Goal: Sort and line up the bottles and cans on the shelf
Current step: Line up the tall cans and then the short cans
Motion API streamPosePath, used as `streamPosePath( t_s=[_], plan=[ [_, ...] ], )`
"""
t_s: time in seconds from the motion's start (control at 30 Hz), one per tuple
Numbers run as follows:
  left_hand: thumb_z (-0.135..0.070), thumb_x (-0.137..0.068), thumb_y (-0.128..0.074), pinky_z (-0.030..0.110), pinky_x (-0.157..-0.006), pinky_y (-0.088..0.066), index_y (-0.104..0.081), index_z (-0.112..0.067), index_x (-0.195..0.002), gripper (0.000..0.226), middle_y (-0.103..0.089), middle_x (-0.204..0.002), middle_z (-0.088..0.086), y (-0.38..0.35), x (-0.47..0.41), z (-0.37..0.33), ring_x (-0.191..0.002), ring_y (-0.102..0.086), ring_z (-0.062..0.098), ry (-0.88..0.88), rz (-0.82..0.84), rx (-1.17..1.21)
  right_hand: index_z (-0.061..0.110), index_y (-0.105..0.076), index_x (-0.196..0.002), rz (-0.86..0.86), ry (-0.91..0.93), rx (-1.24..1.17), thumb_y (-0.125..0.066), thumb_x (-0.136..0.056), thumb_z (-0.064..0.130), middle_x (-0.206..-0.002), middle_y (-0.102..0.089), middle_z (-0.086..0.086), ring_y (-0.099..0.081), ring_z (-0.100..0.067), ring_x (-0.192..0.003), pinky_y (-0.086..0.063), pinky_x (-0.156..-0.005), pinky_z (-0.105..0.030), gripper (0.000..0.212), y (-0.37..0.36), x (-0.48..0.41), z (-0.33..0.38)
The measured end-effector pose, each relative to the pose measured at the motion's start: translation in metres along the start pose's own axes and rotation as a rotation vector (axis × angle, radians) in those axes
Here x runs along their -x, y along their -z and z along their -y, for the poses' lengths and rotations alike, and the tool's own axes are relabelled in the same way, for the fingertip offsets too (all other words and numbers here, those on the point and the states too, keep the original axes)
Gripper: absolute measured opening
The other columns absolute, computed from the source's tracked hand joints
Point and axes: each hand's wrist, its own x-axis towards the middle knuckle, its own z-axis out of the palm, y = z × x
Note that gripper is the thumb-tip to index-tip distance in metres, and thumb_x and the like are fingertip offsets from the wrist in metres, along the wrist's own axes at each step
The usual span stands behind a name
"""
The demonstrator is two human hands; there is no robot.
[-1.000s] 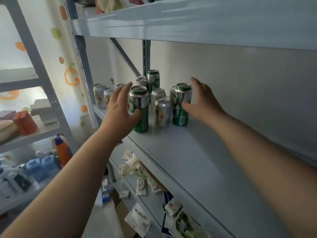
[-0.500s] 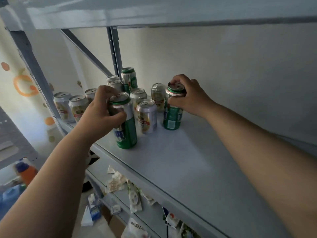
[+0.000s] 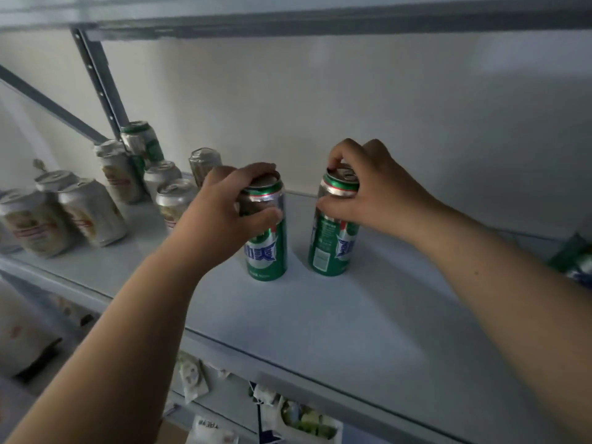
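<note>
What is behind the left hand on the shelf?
Behind the left hand, silver cans stand on the shelf. The nearest is half covered by it, and whatever lies farther behind it is hidden.

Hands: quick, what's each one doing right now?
Left hand: closed on the nearer tall green metal can.
Right hand: closed on the farther tall green metal can.

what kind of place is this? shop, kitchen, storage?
Most likely a storeroom or stockroom, not a kitchen. Bare grey metal shelving with a slotted upright, loose beer cans standing on it, and packets scattered on the shelf below.
</note>
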Motion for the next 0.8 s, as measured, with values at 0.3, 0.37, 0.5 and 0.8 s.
streamPosePath(
  t_s=[0.3,0.37,0.5,0.8],
  plan=[
    [-0.031,-0.070,-0.065,0.035,-0.104,-0.048,-0.041,-0.049,-0.141,0.077,-0.057,-0.135,-0.019,-0.078,-0.023,-0.075,-0.116,-0.060,0.002,-0.108,0.250,0.247,0.029,-0.049,-0.114,0.017,-0.046,0.045,-0.073,-0.079,0.042,-0.105,-0.062,0.008,-0.057,-0.008,-0.091,-0.048,-0.074,-0.027,0.045,0.066,0.075,-0.035],
    [-0.030,-0.075,-0.066,0.034,-0.102,-0.049,-0.041,-0.047,-0.142,0.074,-0.056,-0.136,-0.016,-0.094,-0.024,-0.089,-0.114,-0.061,0.002,-0.151,0.243,0.230,0.028,-0.050,-0.115,0.019,-0.059,0.049,-0.073,-0.079,0.039,-0.103,-0.062,0.008,-0.056,-0.006,-0.088,-0.046,-0.072,-0.023,0.044,0.080,0.090,-0.040],
    [-0.026,-0.083,-0.068,0.035,-0.100,-0.051,-0.045,-0.045,-0.138,0.063,-0.056,-0.134,-0.013,-0.120,-0.027,-0.113,-0.112,-0.061,0.005,-0.229,0.234,0.220,0.030,-0.051,-0.117,-0.017,-0.095,0.279,-0.072,-0.076,0.059,-0.100,-0.053,0.000,-0.053,-0.016,-0.088,-0.042,-0.069,-0.029,0.054,0.101,0.108,-0.055],
    [-0.033,-0.080,-0.065,0.038,-0.097,-0.053,-0.047,-0.046,-0.132,0.056,-0.056,-0.128,-0.009,-0.161,-0.030,-0.153,-0.109,-0.062,0.007,-0.300,0.263,0.271,0.021,-0.055,-0.130,-0.089,-0.110,0.642,-0.066,-0.079,0.057,-0.131,-0.054,-0.008,-0.039,-0.030,-0.127,-0.039,-0.098,-0.041,0.064,0.130,0.131,-0.092]
  ],
)
